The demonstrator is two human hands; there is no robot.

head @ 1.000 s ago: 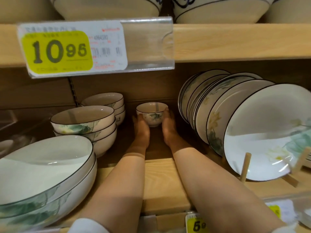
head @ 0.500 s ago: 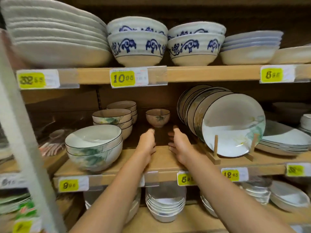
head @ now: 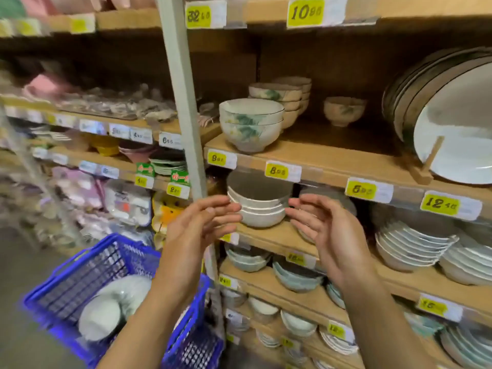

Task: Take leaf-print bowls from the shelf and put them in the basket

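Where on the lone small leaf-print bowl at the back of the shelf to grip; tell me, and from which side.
Cup the small leaf-print bowl around its rounded wall, left hand and right hand on opposite flanks, reaching straight in from the shelf front. It stands upright on a narrow foot, apart from the stacked bowls and the plates, so both sides look free.
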